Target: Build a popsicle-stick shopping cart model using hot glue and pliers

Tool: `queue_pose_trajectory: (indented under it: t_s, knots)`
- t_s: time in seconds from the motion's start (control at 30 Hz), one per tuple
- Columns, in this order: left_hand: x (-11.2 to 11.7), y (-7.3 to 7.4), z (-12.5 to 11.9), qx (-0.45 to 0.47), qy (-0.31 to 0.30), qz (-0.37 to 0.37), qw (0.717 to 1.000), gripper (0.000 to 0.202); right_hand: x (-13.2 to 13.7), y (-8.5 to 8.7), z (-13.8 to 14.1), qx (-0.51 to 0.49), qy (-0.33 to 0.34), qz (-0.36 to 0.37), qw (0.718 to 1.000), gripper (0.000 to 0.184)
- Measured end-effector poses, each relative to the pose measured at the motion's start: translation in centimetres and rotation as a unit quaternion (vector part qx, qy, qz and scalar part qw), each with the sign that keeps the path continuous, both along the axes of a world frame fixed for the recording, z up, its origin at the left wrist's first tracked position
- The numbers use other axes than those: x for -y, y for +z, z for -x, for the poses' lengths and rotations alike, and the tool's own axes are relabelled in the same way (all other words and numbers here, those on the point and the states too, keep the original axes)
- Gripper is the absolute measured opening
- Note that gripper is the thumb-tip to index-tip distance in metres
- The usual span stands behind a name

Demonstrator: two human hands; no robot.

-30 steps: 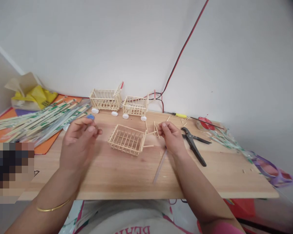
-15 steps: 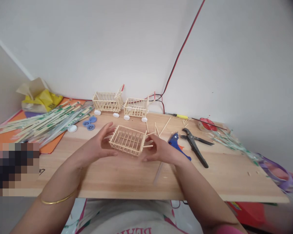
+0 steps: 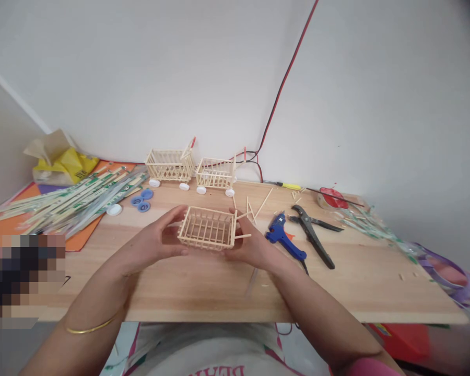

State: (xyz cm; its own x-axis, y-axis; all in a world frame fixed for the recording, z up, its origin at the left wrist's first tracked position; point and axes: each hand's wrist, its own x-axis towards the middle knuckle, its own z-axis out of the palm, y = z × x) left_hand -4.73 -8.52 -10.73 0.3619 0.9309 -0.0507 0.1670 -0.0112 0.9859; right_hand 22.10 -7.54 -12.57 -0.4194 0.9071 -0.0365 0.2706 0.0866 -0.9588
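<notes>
A small basket of thin wooden sticks [image 3: 207,228] is held between both hands just above the wooden board [image 3: 203,284]. My left hand [image 3: 156,240] grips its left end with thumb and fingers curled round it. My right hand [image 3: 250,244] grips the right end, partly hidden behind the basket. Two finished stick carts with white wheels, the left cart [image 3: 169,165] and the right cart [image 3: 216,174], stand at the back by the wall.
A blue glue gun [image 3: 284,237] and black pliers [image 3: 311,235] lie right of my hands. Loose sticks [image 3: 254,206], blue bottle caps [image 3: 141,200], one white cap [image 3: 114,210] and a pile of wrapped chopsticks [image 3: 70,201] sit on the left. A red tape roll [image 3: 331,198] is far right.
Both hands came in from either side and closed on the stick basket, then lifted and turned it level. The blue glue gun, hidden before, now lies uncovered.
</notes>
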Motion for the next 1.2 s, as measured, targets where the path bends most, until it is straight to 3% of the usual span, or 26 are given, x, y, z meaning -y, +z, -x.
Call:
queue_pose_trajectory:
  t_s: [0.17,0.37,0.53,0.6,0.67,0.8,0.9,1.0,1.2]
  knots:
    - [-0.1,0.4,0.8,0.039,0.005,0.022,0.999,0.075,-0.7,0.9,-0.7,-0.060,0.060,0.034,0.996,0.086]
    - [-0.5,0.5,2.2,0.072,0.052,0.006,0.996,0.057,-1.0,2.1,-1.7,-0.016,0.140,0.005,0.990,0.084]
    - [-1.2,2.1,1.5,0.052,0.102,-0.001,0.993,0.045,-1.1,2.1,-1.9,0.019,0.216,-0.025,0.976,0.084]
    - [-1.6,3.4,0.5,-0.002,0.074,-0.003,0.997,0.041,-1.2,2.0,-2.0,0.027,0.229,-0.026,0.973,0.087]
    - [-2.1,4.8,-0.8,-0.062,0.008,-0.009,0.998,0.042,-1.3,2.0,-1.9,0.028,0.236,-0.018,0.971,0.089]
    - [-3.5,6.6,-3.4,-0.179,-0.106,-0.044,0.977,0.044,-1.4,2.6,-1.7,0.034,0.250,-0.022,0.967,0.089]
    - [-4.5,6.3,-5.0,-0.191,-0.148,-0.051,0.969,0.046,-1.5,3.1,-1.6,0.034,0.251,-0.047,0.966,0.085]
    - [-4.9,5.2,-5.9,-0.147,-0.149,-0.033,0.977,0.045,-1.6,3.2,-1.4,0.040,0.234,-0.069,0.969,0.079]
    - [-4.4,4.2,-6.4,-0.001,-0.126,0.050,0.991,0.028,-1.7,2.1,-0.9,-0.012,0.220,-0.007,0.975,0.091]
